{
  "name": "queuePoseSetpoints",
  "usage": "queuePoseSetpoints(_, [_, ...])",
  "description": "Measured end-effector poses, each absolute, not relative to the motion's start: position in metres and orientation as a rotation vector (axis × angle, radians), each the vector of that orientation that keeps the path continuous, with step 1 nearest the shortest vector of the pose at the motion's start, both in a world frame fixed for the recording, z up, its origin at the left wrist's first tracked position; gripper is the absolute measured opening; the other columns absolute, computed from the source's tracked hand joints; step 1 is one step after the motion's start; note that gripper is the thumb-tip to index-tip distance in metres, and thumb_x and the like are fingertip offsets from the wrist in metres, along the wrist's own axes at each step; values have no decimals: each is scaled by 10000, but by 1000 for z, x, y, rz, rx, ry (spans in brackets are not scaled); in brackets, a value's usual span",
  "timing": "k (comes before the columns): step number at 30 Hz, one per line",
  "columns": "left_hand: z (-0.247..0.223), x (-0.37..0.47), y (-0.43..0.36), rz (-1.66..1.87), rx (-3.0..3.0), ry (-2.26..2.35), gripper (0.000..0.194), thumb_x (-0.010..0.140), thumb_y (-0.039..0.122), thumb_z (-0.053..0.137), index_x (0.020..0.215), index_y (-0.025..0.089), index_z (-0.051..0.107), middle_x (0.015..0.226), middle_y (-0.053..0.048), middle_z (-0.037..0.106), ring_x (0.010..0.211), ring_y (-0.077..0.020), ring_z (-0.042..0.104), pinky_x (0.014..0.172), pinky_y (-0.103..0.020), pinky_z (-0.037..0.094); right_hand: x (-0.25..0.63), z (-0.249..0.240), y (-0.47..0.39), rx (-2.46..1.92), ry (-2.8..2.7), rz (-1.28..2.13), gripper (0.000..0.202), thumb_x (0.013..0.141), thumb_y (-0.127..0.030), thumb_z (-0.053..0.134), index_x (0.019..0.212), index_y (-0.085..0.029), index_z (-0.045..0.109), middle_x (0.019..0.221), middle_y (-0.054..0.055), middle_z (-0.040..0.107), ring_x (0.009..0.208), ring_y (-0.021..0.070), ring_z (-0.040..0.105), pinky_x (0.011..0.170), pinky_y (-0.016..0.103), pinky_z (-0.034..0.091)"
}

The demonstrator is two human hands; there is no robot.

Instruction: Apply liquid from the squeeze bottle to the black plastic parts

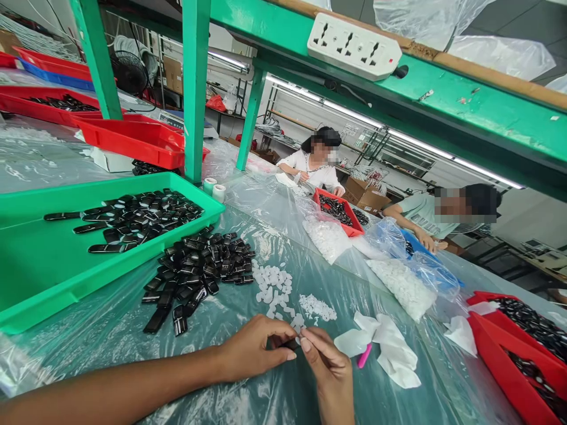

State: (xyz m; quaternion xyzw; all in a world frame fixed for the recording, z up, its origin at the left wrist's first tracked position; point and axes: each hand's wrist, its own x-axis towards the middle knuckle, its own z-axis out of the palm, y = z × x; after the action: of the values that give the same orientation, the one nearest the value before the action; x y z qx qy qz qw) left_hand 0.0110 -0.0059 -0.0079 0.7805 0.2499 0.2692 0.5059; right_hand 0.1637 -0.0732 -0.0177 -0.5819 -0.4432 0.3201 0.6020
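Between my two hands I hold one small black piece point(291, 344), low in the middle of the table, just above the plastic sheet point(133, 330). Only a sliver of it shows between my fingers, so I cannot tell its long axis or which way it points. My left hand point(254, 348) pinches it from the left, thumb and fingertips pressed together on it. My right hand point(328, 366) meets it from the right, thumb and forefinger closed on the same spot, perhaps with a small white bit; that part is too small to tell.

Just beyond my fingers lie two loose scatters of small white pieces point(277, 289), too many to count. Past them, to the left, is one heap of black pieces point(195, 271), several dozen, lying every way with no common direction. Right of my right hand sits a crumpled white cloth point(390, 348) with one pink marker point(364, 356) poking out from under it.

Further left is one green tray point(39, 277) with more black pieces spread flat inside. Two clear bags of white pieces point(401, 286) lie further off to the right. At the right edge stand two red trays point(500, 354) holding black pieces. Across the table two other people point(316, 162) work over their own trays.
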Motion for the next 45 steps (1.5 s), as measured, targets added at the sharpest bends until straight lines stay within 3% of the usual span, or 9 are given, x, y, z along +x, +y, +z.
queuePoseSetpoints(12, [-14, 13, -6, 714, 1755, 509, 194, 816, 287, 552, 727, 130, 622, 593, 18, 485, 590, -119, 451, 545, -197, 340, 164, -20, -73, -1371, -1116, 673, 183, 721, -353, 668, 853, -252, 744, 922, 61, 681, 879, 229, 623, 765, 336, 504])
queuePoseSetpoints(20, [-15, 14, -3, 671, 1558, 431, 270, 824, 338, 560, 846, 86, 656, 697, -42, 592, 582, -120, 522, 549, -203, 400, 169, -29, -75, -1403, -1292, 541, 210, 764, -318, 635, 956, -282, 715, 983, 60, 676, 915, 242, 627, 747, 329, 525])
queuePoseSetpoints(33, [-10, 14, 2, 530, 1328, 345, 347, 786, 417, 609, 912, 102, 681, 703, -51, 621, 576, -113, 550, 569, -215, 452, 161, -31, -76, -1444, -1232, 521, 212, 784, -350, 606, 940, -260, 717, 1021, 69, 655, 981, 238, 596, 816, 342, 491])
queuePoseSetpoints(40, [-12, 15, 6, 463, 1064, 306, 453, 884, 468, 433, 853, 92, 683, 758, -104, 655, 678, -151, 623, 616, -237, 474, 170, -38, -67, -1439, -1086, 706, 279, 750, -381, 638, 967, -215, 698, 1014, 79, 681, 947, 233, 619, 817, 342, 498])
queuePoseSetpoints(45, [-12, 14, 6, 459, 1103, 314, 304, 779, 384, 632, 892, 109, 692, 764, -76, 661, 689, -139, 616, 639, -227, 487, 170, -40, -69, -1447, -1038, 725, 283, 712, -399, 667, 896, -187, 700, 954, 91, 691, 883, 237, 635, 758, 329, 516])
